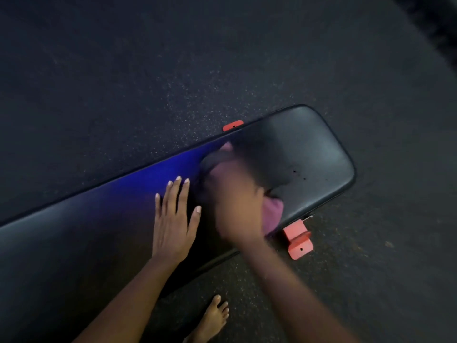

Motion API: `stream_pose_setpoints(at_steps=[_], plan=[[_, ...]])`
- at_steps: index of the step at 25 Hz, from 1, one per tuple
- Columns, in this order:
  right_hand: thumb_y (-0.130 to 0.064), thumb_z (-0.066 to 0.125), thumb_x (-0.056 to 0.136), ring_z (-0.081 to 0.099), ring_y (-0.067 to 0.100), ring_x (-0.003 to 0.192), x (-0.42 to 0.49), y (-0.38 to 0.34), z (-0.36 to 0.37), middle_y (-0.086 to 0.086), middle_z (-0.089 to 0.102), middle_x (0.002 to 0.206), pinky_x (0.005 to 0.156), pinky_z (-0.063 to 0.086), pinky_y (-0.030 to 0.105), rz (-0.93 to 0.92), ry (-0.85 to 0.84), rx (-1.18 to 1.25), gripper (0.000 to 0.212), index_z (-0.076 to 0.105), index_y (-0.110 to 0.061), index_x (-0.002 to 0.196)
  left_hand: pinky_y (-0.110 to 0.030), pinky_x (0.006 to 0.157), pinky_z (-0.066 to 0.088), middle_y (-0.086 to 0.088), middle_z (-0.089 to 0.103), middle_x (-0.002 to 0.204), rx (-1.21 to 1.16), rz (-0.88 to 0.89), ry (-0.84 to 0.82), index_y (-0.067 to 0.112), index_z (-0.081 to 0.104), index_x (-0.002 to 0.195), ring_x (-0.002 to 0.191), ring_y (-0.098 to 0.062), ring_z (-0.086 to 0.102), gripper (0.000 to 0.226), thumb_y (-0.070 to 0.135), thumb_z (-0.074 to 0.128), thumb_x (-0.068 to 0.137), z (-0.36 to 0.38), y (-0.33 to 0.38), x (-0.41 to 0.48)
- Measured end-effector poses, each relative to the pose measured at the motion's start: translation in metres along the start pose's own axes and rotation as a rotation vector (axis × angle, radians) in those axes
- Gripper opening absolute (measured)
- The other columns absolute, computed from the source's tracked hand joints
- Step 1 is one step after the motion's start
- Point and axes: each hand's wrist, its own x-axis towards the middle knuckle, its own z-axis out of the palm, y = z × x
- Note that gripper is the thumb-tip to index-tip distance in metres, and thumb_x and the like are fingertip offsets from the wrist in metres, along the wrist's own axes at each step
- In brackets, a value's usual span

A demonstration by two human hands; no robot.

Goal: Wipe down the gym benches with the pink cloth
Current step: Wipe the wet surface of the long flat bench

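Note:
A long black padded gym bench [314, 154] runs from the lower left to the right of the view, with a blue sheen along its far side. My left hand [174, 219] lies flat on the pad, fingers straight and spread. Just to its right, my right hand [237, 206] is blurred and grips the bunched pink cloth [272, 214] against the pad near the bench's front edge. Most of the cloth is hidden under the hand.
Red metal feet of the bench frame stick out at the near side [298, 240] and the far side [232, 125]. Dark speckled rubber floor [148, 70] surrounds the bench. My bare foot [212, 320] stands on the floor below the bench.

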Motion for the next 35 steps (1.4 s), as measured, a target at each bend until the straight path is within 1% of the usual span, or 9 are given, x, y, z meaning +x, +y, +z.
stream_pose_setpoints(at_steps=[3, 7, 12, 19, 22, 24, 26, 31, 35], plan=[[-0.033, 0.045, 0.074, 0.039, 0.031, 0.12, -0.045, 0.018, 0.017, 0.002, 0.039, 0.145, 0.094, 0.033, 0.048, -0.167, -0.005, 0.011, 0.044, 0.058, -0.044, 0.115, -0.04, 0.117, -0.003, -0.005, 0.01, 0.157, -0.01, -0.016, 0.01, 0.02, 0.005, 0.147, 0.144, -0.014, -0.001, 0.067, 0.052, 0.011, 0.089, 0.01, 0.013, -0.002], [-0.037, 0.047, 0.072, 0.041, 0.031, 0.114, -0.013, 0.105, 0.01, 0.002, 0.038, 0.143, 0.086, 0.042, 0.047, 0.01, 0.055, -0.103, 0.051, 0.054, -0.051, 0.12, -0.042, 0.117, -0.005, -0.005, 0.011, 0.157, 0.057, 0.006, -0.02, 0.019, 0.007, 0.146, 0.144, -0.015, -0.004, 0.068, 0.054, 0.007, 0.088, 0.026, 0.039, 0.007], [-0.036, 0.052, 0.072, 0.038, 0.031, 0.112, 0.021, 0.179, -0.002, 0.005, 0.035, 0.145, 0.083, 0.04, 0.045, 0.157, 0.011, -0.123, 0.052, 0.052, -0.05, 0.122, -0.04, 0.116, -0.007, -0.005, 0.015, 0.156, 0.036, 0.135, 0.021, 0.017, 0.016, 0.147, 0.144, -0.016, -0.002, 0.068, 0.051, 0.009, 0.089, 0.045, 0.099, 0.059], [-0.032, 0.051, 0.084, 0.032, 0.035, 0.125, 0.074, 0.226, -0.035, 0.005, 0.021, 0.151, 0.096, 0.031, 0.049, 0.367, -0.11, -0.026, 0.046, 0.047, -0.05, 0.127, -0.044, 0.117, -0.003, -0.006, 0.013, 0.157, 0.291, 0.199, -0.021, 0.022, 0.007, 0.146, 0.144, -0.021, 0.0, 0.066, 0.056, 0.01, 0.089, 0.07, 0.114, 0.076], [-0.039, 0.049, 0.079, 0.025, 0.033, 0.133, 0.086, 0.183, -0.03, 0.004, 0.024, 0.151, 0.101, 0.025, 0.051, 0.172, -0.049, 0.043, 0.049, 0.048, -0.048, 0.127, -0.046, 0.115, 0.001, -0.009, 0.018, 0.155, 0.33, 0.208, -0.023, 0.019, 0.014, 0.146, 0.144, -0.024, 0.006, 0.068, 0.056, 0.017, 0.09, 0.071, 0.113, 0.078], [-0.045, 0.047, 0.082, 0.015, 0.031, 0.14, 0.095, 0.15, -0.016, 0.001, 0.02, 0.154, 0.108, 0.015, 0.055, -0.037, -0.105, 0.041, 0.047, 0.046, -0.049, 0.129, -0.047, 0.114, 0.005, -0.012, 0.022, 0.154, 0.345, 0.219, -0.031, 0.015, 0.022, 0.144, 0.144, -0.025, 0.009, 0.069, 0.056, 0.022, 0.09, 0.073, 0.113, 0.079], [-0.047, 0.043, 0.088, 0.008, 0.03, 0.142, 0.107, 0.145, -0.007, -0.002, 0.014, 0.156, 0.109, 0.011, 0.059, -0.115, -0.162, -0.009, 0.043, 0.041, -0.051, 0.131, -0.047, 0.114, 0.004, -0.013, 0.023, 0.153, 0.357, 0.221, -0.031, 0.014, 0.023, 0.144, 0.143, -0.026, 0.009, 0.069, 0.056, 0.023, 0.089, 0.072, 0.113, 0.079], [-0.047, 0.042, 0.09, 0.025, 0.032, 0.133, 0.141, 0.198, -0.005, 0.0, 0.019, 0.155, 0.098, 0.03, 0.052, -0.001, -0.128, -0.081, 0.042, 0.042, -0.051, 0.131, -0.046, 0.114, 0.0, -0.011, 0.02, 0.154, 0.357, 0.215, -0.029, 0.019, 0.016, 0.147, 0.143, -0.025, 0.006, 0.068, 0.055, 0.021, 0.089, 0.073, 0.115, 0.08], [-0.047, 0.043, 0.089, 0.03, 0.031, 0.127, 0.164, 0.233, -0.014, -0.001, 0.017, 0.153, 0.095, 0.034, 0.05, 0.089, -0.165, -0.08, 0.043, 0.04, -0.053, 0.131, -0.045, 0.115, -0.002, -0.01, 0.021, 0.154, 0.368, 0.207, -0.037, 0.018, 0.019, 0.147, 0.143, -0.024, 0.007, 0.068, 0.054, 0.02, 0.089, 0.071, 0.117, 0.08]])
